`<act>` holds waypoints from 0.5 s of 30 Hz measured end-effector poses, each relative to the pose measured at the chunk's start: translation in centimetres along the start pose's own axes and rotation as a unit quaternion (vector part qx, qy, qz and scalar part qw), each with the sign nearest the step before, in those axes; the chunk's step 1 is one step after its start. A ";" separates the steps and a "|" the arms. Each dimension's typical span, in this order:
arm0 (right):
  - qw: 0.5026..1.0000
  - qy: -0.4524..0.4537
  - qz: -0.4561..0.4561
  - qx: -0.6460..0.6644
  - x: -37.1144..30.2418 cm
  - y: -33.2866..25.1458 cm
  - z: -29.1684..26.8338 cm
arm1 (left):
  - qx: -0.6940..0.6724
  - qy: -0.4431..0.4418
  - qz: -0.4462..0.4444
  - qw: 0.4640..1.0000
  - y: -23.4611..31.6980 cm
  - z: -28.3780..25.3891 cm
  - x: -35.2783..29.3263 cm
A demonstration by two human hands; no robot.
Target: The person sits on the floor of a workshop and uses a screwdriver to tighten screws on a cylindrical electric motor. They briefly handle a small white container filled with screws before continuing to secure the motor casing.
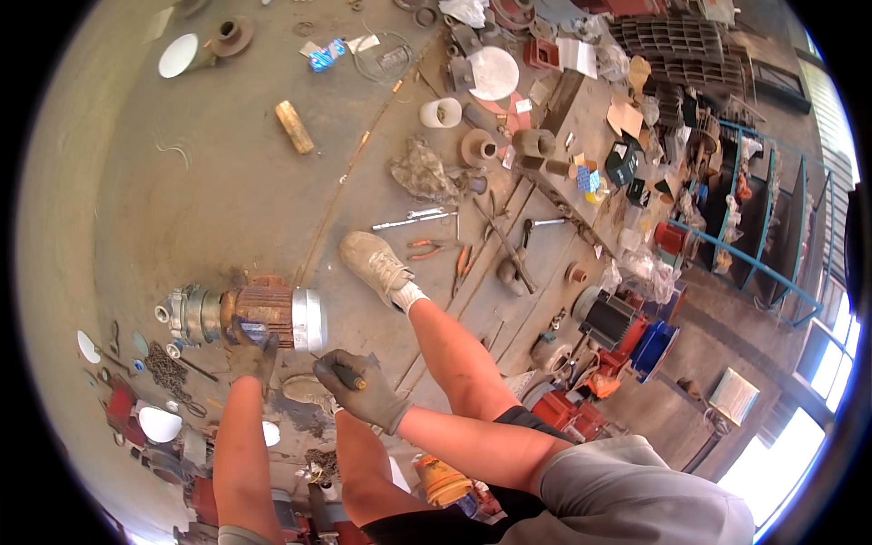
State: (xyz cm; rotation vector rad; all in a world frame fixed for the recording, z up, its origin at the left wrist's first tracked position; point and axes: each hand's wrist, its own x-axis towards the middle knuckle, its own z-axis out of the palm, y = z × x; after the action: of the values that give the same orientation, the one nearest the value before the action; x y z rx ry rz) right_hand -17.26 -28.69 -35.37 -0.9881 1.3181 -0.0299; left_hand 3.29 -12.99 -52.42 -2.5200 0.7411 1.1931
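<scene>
With the silver cover (310,320) seemingly fitted and any remaining work not discernible, the motor (263,302) is laid sideways on the floor (209,204), touched by the left hand (255,352), whose grip cannot be told, while a dark handle (348,375) is clasped in the right hand (365,389), apart from it.

Motor (263,313) lies on the floor (218,200), against the left grip (250,352), ahead-left of the right grip (365,386). Tool (349,375) sits in the right grip. Chain (167,368) lies left of the left grip. Pliers (441,245) lie ahead-right of the right grip, spanner (425,213) beyond them. Rod (293,127) lies well ahead of both grips; shelf (745,258) stands far right.
</scene>
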 end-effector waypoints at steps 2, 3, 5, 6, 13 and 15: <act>1.000 0.019 0.002 -0.005 0.4 0.3 -0.6 | 0.000 0.000 0.012 1.000 0.9 -0.3 0.6; 1.000 0.026 0.004 -0.007 0.6 0.3 -0.7 | -0.001 -0.006 0.025 1.000 0.6 -0.5 1.3; 1.000 0.019 0.007 0.021 0.6 0.2 -0.5 | 0.026 -0.020 0.003 0.999 0.7 -1.1 0.1; 0.999 0.018 0.006 0.031 0.7 0.9 -0.4 | 0.044 -0.011 -0.028 0.999 2.4 -2.0 0.0; 0.995 0.018 0.054 0.086 1.6 3.9 -0.4 | 0.070 -0.020 -0.025 0.997 2.4 -1.2 0.3; 0.998 0.018 0.046 0.047 2.4 3.3 -1.2 | 0.057 0.010 -0.028 0.998 2.5 -1.2 0.0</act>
State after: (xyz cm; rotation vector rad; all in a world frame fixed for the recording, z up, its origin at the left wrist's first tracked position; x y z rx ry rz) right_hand -19.10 -28.66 -39.23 -0.8496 1.3829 -0.0388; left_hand 2.65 -15.61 -51.70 -2.4468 0.7161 1.0779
